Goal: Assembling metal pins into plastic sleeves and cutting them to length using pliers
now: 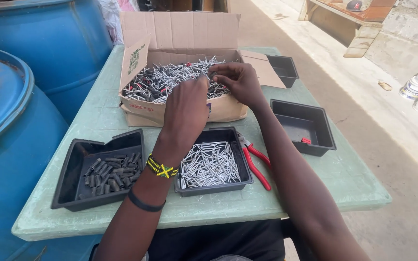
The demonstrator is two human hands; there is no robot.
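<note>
An open cardboard box stands at the middle of the green table and is full of silver metal pins with dark and red caps. Both my hands reach into it. My left hand rests over the box's front edge, fingers curled into the pile. My right hand is over the right part of the pile, fingertips pinched on a pin. What my left fingers hold is hidden. My left wrist wears a yellow-green beaded band and a black band.
A black tray of bare silver pins sits near me, a black tray of dark caps to its left. Red-handled pliers lie beside it. Two more black trays stand right. Blue barrels crowd the left edge.
</note>
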